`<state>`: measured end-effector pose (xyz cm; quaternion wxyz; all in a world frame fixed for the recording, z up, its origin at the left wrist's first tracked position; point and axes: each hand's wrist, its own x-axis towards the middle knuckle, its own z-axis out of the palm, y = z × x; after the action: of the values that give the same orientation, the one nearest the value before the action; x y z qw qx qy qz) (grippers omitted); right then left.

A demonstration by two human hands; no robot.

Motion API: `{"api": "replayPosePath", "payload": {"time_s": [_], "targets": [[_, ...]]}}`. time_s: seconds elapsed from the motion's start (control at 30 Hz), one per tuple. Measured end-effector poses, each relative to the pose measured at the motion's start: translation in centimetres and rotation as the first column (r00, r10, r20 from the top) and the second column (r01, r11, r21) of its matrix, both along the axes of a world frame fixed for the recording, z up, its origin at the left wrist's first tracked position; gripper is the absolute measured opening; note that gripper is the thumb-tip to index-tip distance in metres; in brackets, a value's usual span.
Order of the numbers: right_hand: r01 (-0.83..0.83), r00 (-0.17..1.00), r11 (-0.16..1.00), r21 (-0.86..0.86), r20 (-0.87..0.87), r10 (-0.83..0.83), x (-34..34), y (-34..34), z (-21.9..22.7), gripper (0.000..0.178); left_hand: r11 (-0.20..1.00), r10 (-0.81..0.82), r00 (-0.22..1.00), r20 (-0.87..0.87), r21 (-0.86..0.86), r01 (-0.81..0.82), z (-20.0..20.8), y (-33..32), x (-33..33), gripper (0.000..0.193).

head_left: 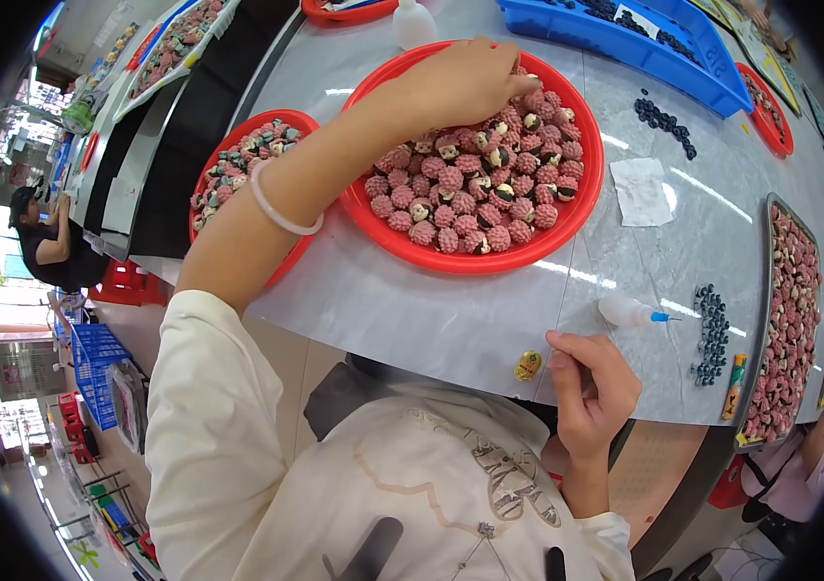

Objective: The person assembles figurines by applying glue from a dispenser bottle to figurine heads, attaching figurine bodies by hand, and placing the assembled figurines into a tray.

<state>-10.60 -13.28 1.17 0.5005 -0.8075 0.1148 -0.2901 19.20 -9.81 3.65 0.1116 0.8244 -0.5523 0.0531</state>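
A round red tray [470, 259] holds a heap of small pink knobbly figures [450, 179] with cream and black parts. My left hand [465, 82] reaches across to the tray's far side, its fingers bent down around one pink figure, partly hidden by the hand. Close to the table's front edge is my right hand [594, 392], thumb and forefinger drawn together; anything between them is too small to make out. Just beyond it lies a white squeeze bottle [625, 312] with a blue needle tip. A small gold-and-green wrapped piece [528, 366] rests left of the right hand.
Another red tray [276, 266] of pink and grey pieces sits partly under my left forearm. Dark beads [710, 339] lie right, near a metal tray [770, 218] of pink figures. A blue bin [625, 60], crumpled tissue [641, 192] and white bottle [414, 24] stand farther off. People work at both sides.
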Motion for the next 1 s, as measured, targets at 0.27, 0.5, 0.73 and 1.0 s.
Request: {"api": "replayPosePath", "payload": {"time_s": [0.27,0.5,0.73,1.0], "targets": [[-0.007,1.000,1.000,0.006,0.014,0.007,0.0,0.0,-0.2,0.015,0.996,0.022,0.873,-0.487,-0.060,-0.059,0.2,-1.4,-1.3,0.046],[-0.010,1.000,1.000,0.004,0.015,0.010,0.1,-0.1,-0.1,0.014,0.996,-0.050,0.982,-0.183,-0.086,0.035,-0.3,-2.1,-2.2,0.058],[-0.001,1.000,1.000,0.008,0.002,0.001,0.1,-0.1,0.0,0.015,0.988,-0.003,0.720,-0.694,0.111,0.111,2.9,-1.2,-3.3,0.052],[0.001,1.000,1.000,0.012,0.004,-0.001,0.0,-0.2,-0.1,0.015,0.939,-0.192,0.734,-0.651,0.094,0.330,2.4,-0.4,-1.3,0.033]]}}
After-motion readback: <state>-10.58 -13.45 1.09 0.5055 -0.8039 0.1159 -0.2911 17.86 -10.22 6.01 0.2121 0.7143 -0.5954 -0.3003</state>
